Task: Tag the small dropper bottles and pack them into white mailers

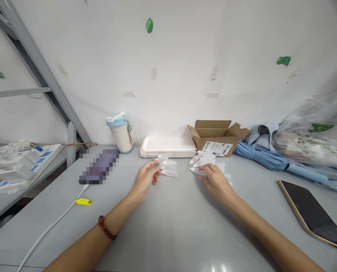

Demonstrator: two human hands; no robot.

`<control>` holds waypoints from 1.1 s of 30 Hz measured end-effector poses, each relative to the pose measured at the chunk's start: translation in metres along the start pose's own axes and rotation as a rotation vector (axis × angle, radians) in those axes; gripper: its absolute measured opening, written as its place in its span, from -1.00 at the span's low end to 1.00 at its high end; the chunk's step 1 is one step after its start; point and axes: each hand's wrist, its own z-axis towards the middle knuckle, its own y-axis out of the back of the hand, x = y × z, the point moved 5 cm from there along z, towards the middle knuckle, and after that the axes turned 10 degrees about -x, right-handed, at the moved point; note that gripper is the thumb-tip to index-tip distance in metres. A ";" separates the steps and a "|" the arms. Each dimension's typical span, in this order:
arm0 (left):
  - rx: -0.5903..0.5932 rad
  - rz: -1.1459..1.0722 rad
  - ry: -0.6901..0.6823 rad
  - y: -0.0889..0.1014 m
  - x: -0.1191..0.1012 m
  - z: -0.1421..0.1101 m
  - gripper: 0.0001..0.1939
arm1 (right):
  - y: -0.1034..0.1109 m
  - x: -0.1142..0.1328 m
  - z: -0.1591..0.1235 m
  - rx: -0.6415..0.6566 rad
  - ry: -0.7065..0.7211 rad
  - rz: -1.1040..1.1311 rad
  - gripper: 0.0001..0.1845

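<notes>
Forearms (270,232) enter from the bottom edge, over the grey counter (162,234); this angle lets both hands meet the work at centre. Far left: power strip (48,162). Centre left: pixelated device (100,166), a white cable (53,224) at its near end. Tumbler (121,136) upright behind, out of the arms' way.

Middle: left hand (142,183), thumb and fingers nearly closed at the left ends of the left tubes (168,173); cannot tell whether any is gripped. These lie roughly parallel, presumably for easy picking. White stack (170,146) flat behind.

Right of middle: right hand (217,185) half open, fingers bent, fingertips at the loose pile of right tubes (195,171); firm hold unconfirmed. Carton (215,148) open just behind, probably for short reach. Further right: folded umbrella (261,156); lower right, phone (312,211), face up.
</notes>
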 end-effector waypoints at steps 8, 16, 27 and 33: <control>0.148 0.165 -0.043 -0.013 0.005 -0.009 -0.77 | -0.002 -0.002 -0.003 -0.004 -0.006 -0.089 -0.69; 0.261 0.316 -0.085 -0.023 0.008 -0.017 -0.77 | -0.008 0.010 -0.005 0.028 0.018 -0.073 -0.76; 0.277 0.316 -0.093 -0.024 0.008 -0.022 -0.72 | 0.030 0.011 -0.001 -0.135 -0.270 0.320 -0.63; 0.302 0.232 -0.054 -0.028 0.007 -0.024 -0.51 | 0.032 0.027 -0.006 -0.068 -0.297 0.454 -0.66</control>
